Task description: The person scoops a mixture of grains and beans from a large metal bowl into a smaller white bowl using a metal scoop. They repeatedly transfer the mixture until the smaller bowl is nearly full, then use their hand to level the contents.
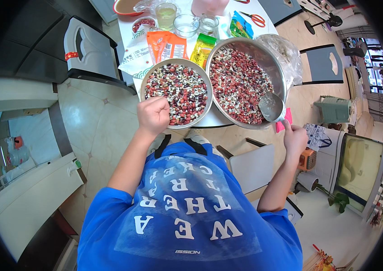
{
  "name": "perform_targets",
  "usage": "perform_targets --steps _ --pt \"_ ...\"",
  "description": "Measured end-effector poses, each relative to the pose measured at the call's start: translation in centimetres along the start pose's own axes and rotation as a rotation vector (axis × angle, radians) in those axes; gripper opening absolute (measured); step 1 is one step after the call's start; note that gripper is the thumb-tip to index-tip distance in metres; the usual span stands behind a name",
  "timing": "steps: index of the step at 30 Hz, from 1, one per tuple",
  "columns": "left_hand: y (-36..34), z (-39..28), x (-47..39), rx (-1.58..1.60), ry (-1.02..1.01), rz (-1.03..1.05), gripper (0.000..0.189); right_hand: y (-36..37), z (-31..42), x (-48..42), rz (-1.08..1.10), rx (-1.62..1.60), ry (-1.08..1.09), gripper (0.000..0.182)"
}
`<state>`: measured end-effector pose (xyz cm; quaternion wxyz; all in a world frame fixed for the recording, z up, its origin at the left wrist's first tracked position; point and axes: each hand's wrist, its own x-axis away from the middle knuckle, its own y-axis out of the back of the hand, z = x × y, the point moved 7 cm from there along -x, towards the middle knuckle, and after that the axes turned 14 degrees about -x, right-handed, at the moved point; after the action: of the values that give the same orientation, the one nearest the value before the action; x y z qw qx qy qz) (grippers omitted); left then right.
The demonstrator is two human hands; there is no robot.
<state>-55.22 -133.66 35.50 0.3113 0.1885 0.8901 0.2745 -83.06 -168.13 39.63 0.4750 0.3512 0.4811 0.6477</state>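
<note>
My left hand is closed at the near left rim of the smaller round bowl, its fingers curled over the edge. Mixed red and dark beans with pale grains fill much of that bowl. To its right stands a larger, deeper stainless-steel bowl with a similar mix of beans and grains. My right hand grips the handle of a metal ladle. The ladle's scoop rests inside the larger bowl near its right edge, over the beans, and seems to hold none.
Behind the bowls lie an orange packet, a green-yellow packet, glass cups and red-handled scissors. A clear plastic bag touches the larger bowl's right side. Chairs stand left, right and near my right arm.
</note>
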Motion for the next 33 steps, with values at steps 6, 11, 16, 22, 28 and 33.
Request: perform_targets --steps 6,11,16,22,28,33 --pt "-0.6 0.1 0.0 -0.087 0.014 0.025 0.009 -8.0 -1.4 -3.9 0.107 -0.194 0.068 0.036" --pt "-0.5 0.0 -0.1 -0.114 0.042 0.014 0.009 -13.6 2.0 -2.6 0.298 -0.534 0.063 0.032" --pt "-0.5 0.1 -0.1 -0.129 0.072 0.01 0.009 -18.7 3.9 -0.4 0.572 -1.073 -0.364 0.03" --pt "-0.7 0.4 0.0 -0.137 0.073 0.015 0.009 -15.6 2.8 0.2 0.455 -1.181 -0.431 0.027" --pt "-0.6 0.2 0.0 -0.12 0.057 0.009 0.01 -12.6 -0.3 2.3 0.383 -1.221 -0.46 0.033" --pt "-0.6 0.2 0.1 -0.096 0.043 0.028 0.011 -12.3 -2.3 4.7 0.304 -1.343 -0.461 0.033"
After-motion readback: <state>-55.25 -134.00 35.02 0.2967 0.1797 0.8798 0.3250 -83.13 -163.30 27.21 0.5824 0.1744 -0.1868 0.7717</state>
